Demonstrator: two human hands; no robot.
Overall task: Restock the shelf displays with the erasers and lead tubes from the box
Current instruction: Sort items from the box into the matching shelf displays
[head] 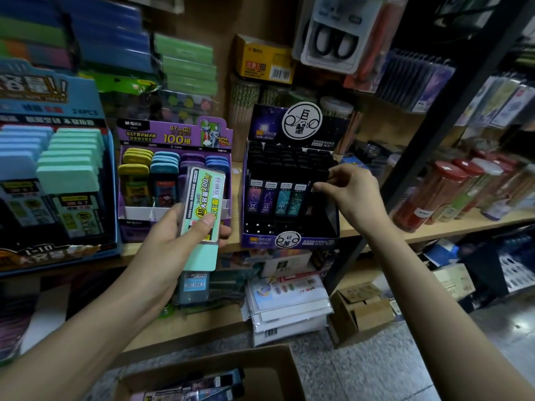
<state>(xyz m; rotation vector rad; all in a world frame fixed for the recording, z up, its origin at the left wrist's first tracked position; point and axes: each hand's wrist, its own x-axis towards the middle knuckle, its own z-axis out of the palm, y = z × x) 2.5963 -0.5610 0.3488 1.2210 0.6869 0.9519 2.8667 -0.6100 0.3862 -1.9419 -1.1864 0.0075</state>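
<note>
Two hands up at shelf [451, 224], one item each. Left of purple display [162, 134]: blue display [49, 91], rows of blue and mint cases.

Straight in front of purple display: left hand [170, 235], fingers [224, 230] and thumb wrapped round mint lead case [202, 198]. Long axis near upright, top tipped slightly right, hiding some right-hand slots. Matching mint cases only in blue display. Likely home therefore left of purple display. Left hand clearly the nearer one. Short sideways carry, blue display's raised front edge to clear.

Just right of purple display: dark display [260, 240], four labelled tubes standing in front row. Right hand [347, 192] at right end of that row, pinching dark tube [322, 178], seemingly upright over next slot. Detail murky.

Further right of purple display: red-capped jars [428, 195], well apart.

Below purple display, on floor: box [272, 360], open, more tubes lying inside, not yet shelved.
</note>
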